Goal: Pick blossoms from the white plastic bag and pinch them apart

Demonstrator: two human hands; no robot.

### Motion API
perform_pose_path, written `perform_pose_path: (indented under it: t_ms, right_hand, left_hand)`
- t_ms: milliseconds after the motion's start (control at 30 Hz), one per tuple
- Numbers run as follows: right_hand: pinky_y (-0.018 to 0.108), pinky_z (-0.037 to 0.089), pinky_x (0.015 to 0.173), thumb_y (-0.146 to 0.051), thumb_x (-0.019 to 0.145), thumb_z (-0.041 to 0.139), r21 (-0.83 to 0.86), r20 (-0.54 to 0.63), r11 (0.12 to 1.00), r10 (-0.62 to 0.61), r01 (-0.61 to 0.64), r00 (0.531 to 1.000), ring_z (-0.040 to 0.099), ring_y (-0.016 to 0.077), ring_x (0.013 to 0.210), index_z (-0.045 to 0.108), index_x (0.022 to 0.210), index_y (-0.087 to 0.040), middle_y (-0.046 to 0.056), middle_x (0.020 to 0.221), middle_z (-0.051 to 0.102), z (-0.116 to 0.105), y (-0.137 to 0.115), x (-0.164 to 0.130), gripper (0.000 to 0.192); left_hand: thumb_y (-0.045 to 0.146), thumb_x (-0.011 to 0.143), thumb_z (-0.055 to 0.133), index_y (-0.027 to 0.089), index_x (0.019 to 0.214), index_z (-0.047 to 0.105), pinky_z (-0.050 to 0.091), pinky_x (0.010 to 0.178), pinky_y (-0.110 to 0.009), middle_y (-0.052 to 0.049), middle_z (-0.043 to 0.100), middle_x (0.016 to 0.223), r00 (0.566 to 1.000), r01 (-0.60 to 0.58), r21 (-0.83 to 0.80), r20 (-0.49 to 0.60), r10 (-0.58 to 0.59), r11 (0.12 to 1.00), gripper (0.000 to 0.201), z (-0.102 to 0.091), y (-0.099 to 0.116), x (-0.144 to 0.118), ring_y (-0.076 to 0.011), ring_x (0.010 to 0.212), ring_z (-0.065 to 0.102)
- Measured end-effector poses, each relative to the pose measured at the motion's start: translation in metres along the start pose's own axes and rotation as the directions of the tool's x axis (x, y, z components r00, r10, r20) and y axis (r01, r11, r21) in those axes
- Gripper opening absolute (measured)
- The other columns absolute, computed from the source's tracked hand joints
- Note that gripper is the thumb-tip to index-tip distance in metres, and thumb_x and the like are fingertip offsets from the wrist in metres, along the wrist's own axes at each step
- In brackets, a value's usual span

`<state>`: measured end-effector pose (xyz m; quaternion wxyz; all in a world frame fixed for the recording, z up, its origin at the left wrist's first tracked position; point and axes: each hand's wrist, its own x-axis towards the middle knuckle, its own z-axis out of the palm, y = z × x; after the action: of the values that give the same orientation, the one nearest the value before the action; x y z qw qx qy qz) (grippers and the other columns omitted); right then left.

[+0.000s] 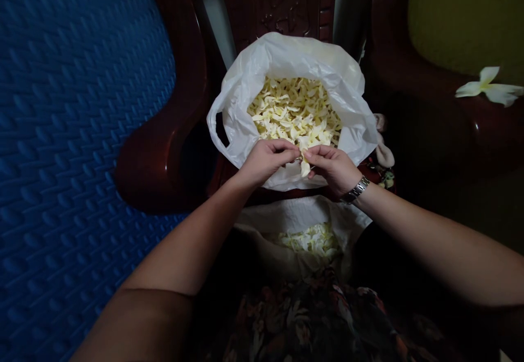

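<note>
A single pale yellow-white flower (305, 166) is pinched between my two hands, just over the near rim of a white plastic bag (241, 108). My left hand (270, 160) has thumb and forefinger closed at the flower's left edge. From the other side, the thumb and fingers of my right hand (332, 166) are closed on the same flower, and that wrist wears a metal watch (357, 189). Inside the bag lies a heap of similar loose flowers (292, 108). Whether a thin thing between the fingertips is a stem or something else is unclear.
A second pale bag (266, 217) with whitish-green petals (315, 239) sits below, at my lap. The white bag rests on a dark carved wooden chair (282, 1). A blue textured mat (82, 132) covers the left. One flower (489, 88) lies on the wooden armrest (446, 97) at right.
</note>
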<state>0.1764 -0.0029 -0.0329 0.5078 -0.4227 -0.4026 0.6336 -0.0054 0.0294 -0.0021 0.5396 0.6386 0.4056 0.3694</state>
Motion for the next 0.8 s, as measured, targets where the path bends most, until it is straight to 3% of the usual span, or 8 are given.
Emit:
perform_pose_path:
  t_ms: [300,800]
  right_hand:
    - [0.023,0.053,0.055,-0.046,0.056,0.094,0.021,0.035,0.999,0.05,-0.05,0.998,0.054,0.0075,0.058,0.071,0.076,-0.018,-0.003,0.072,0.062,-0.0037,0.0001,0.0013,0.042]
    - [0.026,0.051,0.057,-0.053,0.06,0.091,-0.167,0.007,0.98,-0.103,0.103,0.995,0.055,0.0089,0.058,0.068,0.076,-0.019,-0.003,0.071,0.062,-0.0023,-0.0027,-0.0006,0.043]
  left_hand:
    - [0.033,0.075,0.073,0.014,0.075,0.076,0.044,0.065,-0.025,-0.001,0.066,0.068,1.0,-0.023,0.028,0.012,0.023,0.999,0.019,-0.0028,0.0007,-0.0004,-0.0101,0.064,0.054]
    - [0.028,0.076,0.071,0.014,0.07,0.075,0.046,0.068,-0.026,-0.003,0.069,0.073,0.995,-0.095,0.139,0.011,0.094,0.986,0.016,-0.0029,0.0073,-0.0033,-0.0113,0.068,0.058]
